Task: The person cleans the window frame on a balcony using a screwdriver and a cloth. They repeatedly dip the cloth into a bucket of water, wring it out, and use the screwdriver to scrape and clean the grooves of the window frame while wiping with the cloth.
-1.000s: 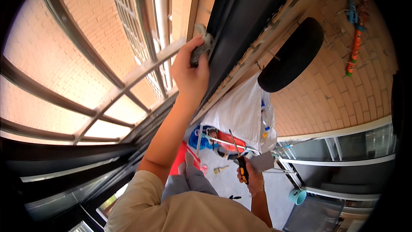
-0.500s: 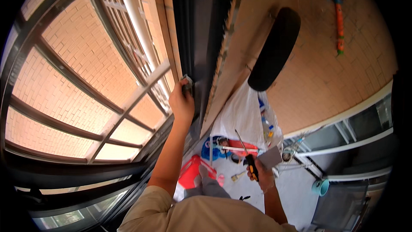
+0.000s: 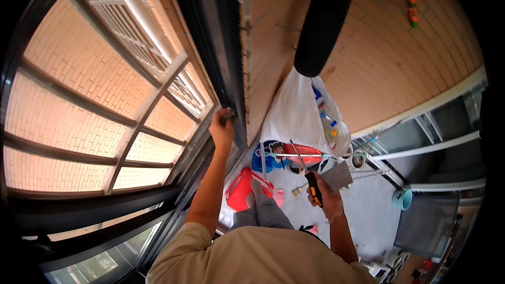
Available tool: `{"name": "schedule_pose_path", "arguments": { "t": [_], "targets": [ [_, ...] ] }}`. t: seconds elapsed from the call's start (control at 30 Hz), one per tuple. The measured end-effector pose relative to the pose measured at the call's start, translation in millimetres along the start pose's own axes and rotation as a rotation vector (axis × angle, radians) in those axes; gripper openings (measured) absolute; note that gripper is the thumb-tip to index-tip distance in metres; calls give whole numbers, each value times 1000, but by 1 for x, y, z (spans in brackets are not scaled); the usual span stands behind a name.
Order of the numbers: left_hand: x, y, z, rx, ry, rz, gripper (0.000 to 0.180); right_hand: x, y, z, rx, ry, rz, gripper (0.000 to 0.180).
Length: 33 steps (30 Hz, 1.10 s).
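Observation:
My left hand (image 3: 222,126) reaches up and pinches a small dark part against the lower end of a black window frame rail (image 3: 221,58). My right hand (image 3: 327,195) hangs low at my side, closed around a screwdriver (image 3: 307,171) with a black and orange handle and a long thin shaft pointing up. A grey mesh-textured piece (image 3: 336,174) sits against the same hand. My beige shirt fills the lower middle.
A white plastic bag (image 3: 300,113) with bottles leans on the brick wall below a black tyre (image 3: 322,21). A red container (image 3: 243,189), a blue item (image 3: 265,158) and a teal roll (image 3: 403,199) lie on the grey floor. A barred window grille spans the left.
The view has swung, so the rail now runs more upright. My left hand has slid down along the rail. My right hand still holds the screwdriver low.

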<state>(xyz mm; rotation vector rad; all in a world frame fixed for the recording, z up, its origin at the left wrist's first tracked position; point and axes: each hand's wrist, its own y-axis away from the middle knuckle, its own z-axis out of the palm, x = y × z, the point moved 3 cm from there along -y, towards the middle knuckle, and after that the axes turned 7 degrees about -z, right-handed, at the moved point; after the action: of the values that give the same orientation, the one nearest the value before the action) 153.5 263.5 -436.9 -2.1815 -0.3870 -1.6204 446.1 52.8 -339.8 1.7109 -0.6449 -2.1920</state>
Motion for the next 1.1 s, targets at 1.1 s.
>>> {"name": "schedule_pose_path", "arguments": {
  "t": [1.1],
  "targets": [
    [-77,51,-81,-513,-461,520,8,81,81,-100,738,-128,-65,48]
  ]
}}
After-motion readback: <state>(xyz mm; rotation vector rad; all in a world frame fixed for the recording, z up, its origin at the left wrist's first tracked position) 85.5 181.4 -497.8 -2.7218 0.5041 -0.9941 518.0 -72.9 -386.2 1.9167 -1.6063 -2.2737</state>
